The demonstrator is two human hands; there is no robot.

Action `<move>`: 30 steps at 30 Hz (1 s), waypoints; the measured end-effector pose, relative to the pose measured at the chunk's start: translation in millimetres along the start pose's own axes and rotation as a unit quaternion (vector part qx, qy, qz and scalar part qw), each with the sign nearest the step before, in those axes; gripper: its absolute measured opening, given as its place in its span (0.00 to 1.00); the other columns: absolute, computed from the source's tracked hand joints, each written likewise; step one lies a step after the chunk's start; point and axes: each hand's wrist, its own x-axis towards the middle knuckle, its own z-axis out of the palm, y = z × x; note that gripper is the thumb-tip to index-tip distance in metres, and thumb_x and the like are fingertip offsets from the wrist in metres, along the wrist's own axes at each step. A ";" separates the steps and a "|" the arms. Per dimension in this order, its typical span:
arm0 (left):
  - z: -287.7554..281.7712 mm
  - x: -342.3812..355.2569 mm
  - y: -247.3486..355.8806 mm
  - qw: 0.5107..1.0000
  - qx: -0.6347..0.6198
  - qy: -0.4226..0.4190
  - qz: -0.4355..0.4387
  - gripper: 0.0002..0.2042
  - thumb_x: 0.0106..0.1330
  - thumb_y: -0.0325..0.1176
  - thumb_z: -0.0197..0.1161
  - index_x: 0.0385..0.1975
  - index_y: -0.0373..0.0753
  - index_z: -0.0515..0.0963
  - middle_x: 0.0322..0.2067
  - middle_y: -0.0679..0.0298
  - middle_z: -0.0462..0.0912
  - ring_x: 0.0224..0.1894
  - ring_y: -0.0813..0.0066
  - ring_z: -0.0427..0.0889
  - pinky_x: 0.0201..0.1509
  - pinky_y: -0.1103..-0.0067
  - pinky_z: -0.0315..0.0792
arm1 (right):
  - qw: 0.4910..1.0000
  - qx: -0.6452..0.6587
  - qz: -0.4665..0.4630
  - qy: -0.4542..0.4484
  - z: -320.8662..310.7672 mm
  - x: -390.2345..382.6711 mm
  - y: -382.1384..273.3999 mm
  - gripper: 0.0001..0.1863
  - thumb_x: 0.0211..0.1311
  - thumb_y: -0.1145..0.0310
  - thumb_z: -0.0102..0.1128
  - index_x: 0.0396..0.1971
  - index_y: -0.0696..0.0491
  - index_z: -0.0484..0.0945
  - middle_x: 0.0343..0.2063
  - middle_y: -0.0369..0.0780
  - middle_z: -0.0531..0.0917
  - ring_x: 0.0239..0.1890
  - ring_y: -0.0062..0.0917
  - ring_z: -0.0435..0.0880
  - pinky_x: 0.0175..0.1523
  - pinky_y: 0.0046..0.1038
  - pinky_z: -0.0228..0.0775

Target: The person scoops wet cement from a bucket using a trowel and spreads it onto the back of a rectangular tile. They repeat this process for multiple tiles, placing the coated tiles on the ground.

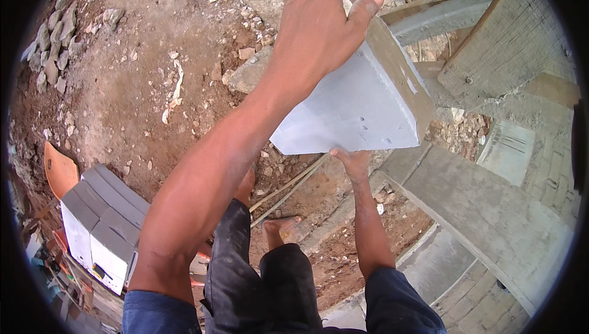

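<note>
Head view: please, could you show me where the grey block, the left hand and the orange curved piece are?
Grey block (356, 110), head view: on its smooth flat face.
Left hand (319, 32), head view: on its back.
Orange curved piece (61, 171), head view: on its broad face.

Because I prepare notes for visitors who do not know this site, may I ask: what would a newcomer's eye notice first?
First, probably, the large, pale grey, smooth-faced angular block near the centre, with the left hand at its upper edge and the right hand at its lower edge. Next come the white-sided, grey-topped boxy object at lower left and the curved orange sheet beside it.
</note>
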 end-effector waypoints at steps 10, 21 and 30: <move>5.4 -9.6 -24.3 0.999 -0.050 0.011 -0.015 0.34 0.67 0.61 0.51 0.55 0.32 0.72 0.25 0.50 0.81 0.36 0.55 0.85 0.41 0.67 0.75 | 0.997 -0.050 -0.065 -0.012 -10.9 2.9 -38.5 0.37 0.42 0.65 0.83 0.52 0.61 0.75 0.49 0.44 0.79 0.51 0.31 0.78 0.57 0.32 0.72; -18.4 -31.0 -22.3 0.997 -0.048 0.014 0.059 0.26 0.54 0.45 0.69 0.31 0.20 0.75 0.14 0.44 0.77 0.22 0.46 0.82 0.36 0.63 0.77 | 0.997 -0.054 0.005 0.054 27.7 -39.4 -79.1 0.35 0.46 0.70 0.79 0.54 0.62 0.72 0.50 0.45 0.78 0.52 0.32 0.77 0.57 0.33 0.72; 1.6 -55.8 -4.0 0.992 -0.069 0.021 0.101 0.33 0.54 0.47 0.70 0.38 0.13 0.71 0.13 0.44 0.76 0.21 0.47 0.83 0.32 0.64 0.79 | 0.990 -0.059 0.096 0.079 7.6 -68.6 -85.7 0.34 0.46 0.67 0.80 0.53 0.62 0.73 0.50 0.46 0.79 0.52 0.32 0.78 0.57 0.34 0.72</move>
